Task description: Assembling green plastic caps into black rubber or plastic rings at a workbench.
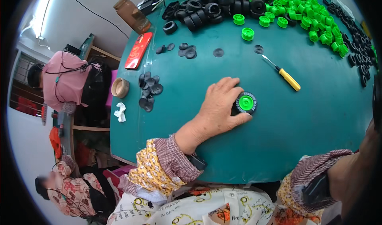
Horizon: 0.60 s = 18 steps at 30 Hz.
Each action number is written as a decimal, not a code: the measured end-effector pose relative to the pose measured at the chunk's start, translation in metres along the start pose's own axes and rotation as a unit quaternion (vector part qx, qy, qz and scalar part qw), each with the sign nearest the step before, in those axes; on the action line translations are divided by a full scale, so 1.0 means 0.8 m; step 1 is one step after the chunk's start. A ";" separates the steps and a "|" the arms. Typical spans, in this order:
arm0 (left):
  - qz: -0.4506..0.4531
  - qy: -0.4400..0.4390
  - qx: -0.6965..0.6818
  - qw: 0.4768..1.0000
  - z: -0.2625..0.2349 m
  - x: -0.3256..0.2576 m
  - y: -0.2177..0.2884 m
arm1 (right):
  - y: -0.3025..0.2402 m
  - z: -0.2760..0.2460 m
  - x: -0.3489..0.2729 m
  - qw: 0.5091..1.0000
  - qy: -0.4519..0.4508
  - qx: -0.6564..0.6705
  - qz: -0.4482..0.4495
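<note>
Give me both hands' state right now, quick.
Left hand: partly curled, holding the black-and-green wheel between thumb and fingers.
Right hand: cannot be told; the forearm runs into the dark right rim.

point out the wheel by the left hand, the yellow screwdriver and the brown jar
wheel (246, 102): head view, on the middle of its green hub
yellow screwdriver (284, 75): head view, on the handle, near the shaft
brown jar (133, 16): head view, on the side of its body
</note>
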<state>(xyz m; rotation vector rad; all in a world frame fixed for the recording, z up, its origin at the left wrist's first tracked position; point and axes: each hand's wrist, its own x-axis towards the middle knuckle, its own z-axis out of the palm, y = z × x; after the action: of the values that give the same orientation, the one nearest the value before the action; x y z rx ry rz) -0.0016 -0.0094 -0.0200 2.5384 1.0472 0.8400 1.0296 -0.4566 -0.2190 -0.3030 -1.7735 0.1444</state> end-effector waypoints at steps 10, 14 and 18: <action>0.009 -0.008 0.011 1.000 -0.014 0.006 -0.025 | 0.062 -0.076 0.121 0.980 0.008 0.112 0.165; -0.017 -0.070 -0.001 0.997 -0.007 0.022 0.000 | -0.070 -0.023 0.045 0.993 0.049 0.051 0.091; -0.055 -0.110 0.003 0.992 -0.009 0.022 0.028 | -0.082 0.074 -0.090 0.996 0.090 -0.020 -0.006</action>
<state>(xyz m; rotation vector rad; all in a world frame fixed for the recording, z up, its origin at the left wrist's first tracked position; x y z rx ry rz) 0.0168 -0.0126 0.0029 2.4825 1.1061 0.5143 0.9784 -0.5358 -0.2831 -0.3246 -1.6011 0.0712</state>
